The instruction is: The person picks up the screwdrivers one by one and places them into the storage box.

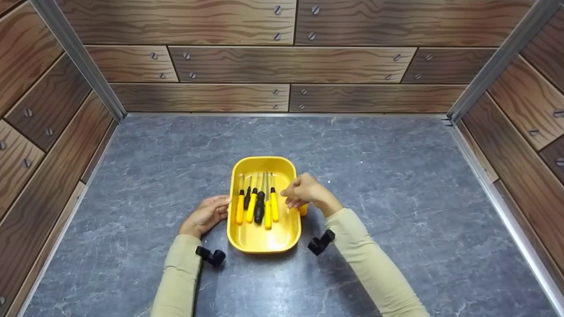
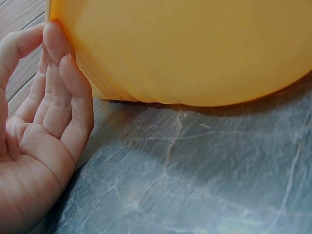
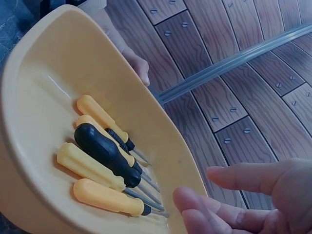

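Observation:
A yellow plastic bin (image 1: 264,241) stands on the floor with several screwdrivers lying side by side in it. Among them are a thick black-handled screwdriver (image 1: 259,210), a thin black one (image 1: 247,200) and yellow-handled ones, such as the yellow screwdriver (image 3: 105,196) nearest the right hand. My left hand (image 1: 208,215) touches the bin's left outer wall with its fingertips near the rim. Over the right rim hovers my right hand (image 1: 306,191), thumb and fingers apart, nothing held. Beneath it, outside the bin, a yellow handle (image 1: 303,209) shows, mostly hidden.
Grey marble-patterned flooring (image 1: 387,176) surrounds the bin. Wood-print walls (image 1: 229,64) with metal corner strips (image 1: 489,66) close the back and both sides. Black wrist mounts (image 1: 321,242) stick out from both sleeves.

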Demonstrator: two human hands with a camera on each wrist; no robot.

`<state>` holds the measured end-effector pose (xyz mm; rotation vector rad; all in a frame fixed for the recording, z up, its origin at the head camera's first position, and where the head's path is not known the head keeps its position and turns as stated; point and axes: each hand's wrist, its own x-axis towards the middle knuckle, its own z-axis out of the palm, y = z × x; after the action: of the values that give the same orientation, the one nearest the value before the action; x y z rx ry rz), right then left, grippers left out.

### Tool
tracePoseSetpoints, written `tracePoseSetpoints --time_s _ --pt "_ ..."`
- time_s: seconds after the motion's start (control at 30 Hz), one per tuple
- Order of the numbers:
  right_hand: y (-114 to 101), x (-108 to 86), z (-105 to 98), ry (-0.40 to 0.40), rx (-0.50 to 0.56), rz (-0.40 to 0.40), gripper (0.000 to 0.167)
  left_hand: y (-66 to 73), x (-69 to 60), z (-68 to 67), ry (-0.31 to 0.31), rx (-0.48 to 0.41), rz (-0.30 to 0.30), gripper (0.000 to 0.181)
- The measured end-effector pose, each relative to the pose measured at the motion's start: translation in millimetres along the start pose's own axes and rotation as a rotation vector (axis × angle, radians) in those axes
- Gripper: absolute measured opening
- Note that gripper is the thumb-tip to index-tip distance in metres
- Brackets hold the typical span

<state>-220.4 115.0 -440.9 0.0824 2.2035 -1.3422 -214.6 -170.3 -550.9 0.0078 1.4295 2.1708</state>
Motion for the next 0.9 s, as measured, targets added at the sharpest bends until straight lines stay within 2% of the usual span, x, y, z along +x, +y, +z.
tracePoseSetpoints --time_s 0.53,0.9 --pt "14.8 0.9 -19.6 0.007 0.029 0.002 0.032 0.6 -1.1 -0.9 -0.023 -0.012 -0.004 0.018" --pt "22.1 0.5 -27.2 0.021 0.039 0.013 0.027 0.1 0.6 -1.2 -0.006 -0.009 -0.018 0.019"
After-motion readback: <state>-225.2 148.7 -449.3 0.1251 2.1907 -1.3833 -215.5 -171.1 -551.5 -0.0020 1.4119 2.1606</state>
